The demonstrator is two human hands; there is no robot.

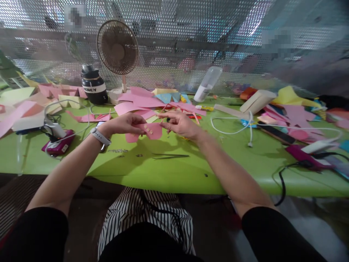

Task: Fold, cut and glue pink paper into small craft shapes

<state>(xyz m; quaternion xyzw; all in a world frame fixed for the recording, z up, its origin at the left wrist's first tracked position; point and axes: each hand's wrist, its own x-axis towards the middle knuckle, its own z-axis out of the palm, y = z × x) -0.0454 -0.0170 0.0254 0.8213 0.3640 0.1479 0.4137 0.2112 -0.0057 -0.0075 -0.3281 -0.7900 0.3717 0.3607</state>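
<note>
My left hand (124, 123) pinches the pink paper cutout (147, 131) above the green table (174, 174), near its front edge. My right hand (180, 123) pinches its right edge. Step: sticking small yellow tabs; next needs steady alignment.

I'm at a craft workshop: my green desk (163, 174) is strewn with cut coloured paper (136, 102), glue stick (204, 108), tweezers (170, 155), a small fan (117, 47), perforated metal screen (218, 43) behind.
</note>
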